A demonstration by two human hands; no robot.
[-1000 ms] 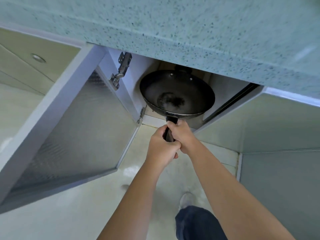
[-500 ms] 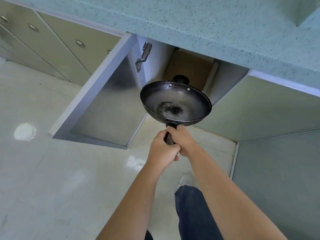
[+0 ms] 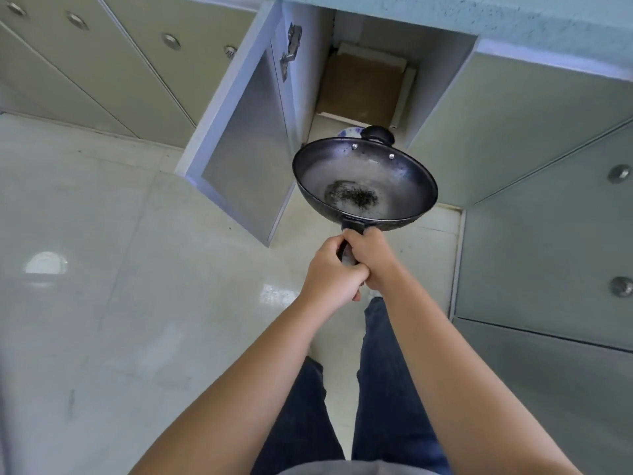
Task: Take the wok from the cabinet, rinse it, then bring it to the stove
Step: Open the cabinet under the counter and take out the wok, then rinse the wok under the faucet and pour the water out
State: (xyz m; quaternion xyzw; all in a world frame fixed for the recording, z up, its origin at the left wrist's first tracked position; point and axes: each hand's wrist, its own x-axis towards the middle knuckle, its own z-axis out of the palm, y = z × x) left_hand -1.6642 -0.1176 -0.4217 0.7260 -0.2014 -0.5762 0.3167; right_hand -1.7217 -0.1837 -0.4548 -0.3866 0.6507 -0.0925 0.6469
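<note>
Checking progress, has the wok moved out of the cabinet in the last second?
Yes. The wok has come outward, toward the person: it sat within the cabinet opening, and is now held out in front of it.

Head view, steeply down, close above floor (image 3: 102, 234)

I can read nothing here: no word, brand, number or sign shows on the wok (image 3: 394, 173) I hold, on the open cabinet door (image 3: 246, 149), on the drawer fronts (image 3: 120, 63) or on the countertop edge (image 3: 513, 15).
</note>
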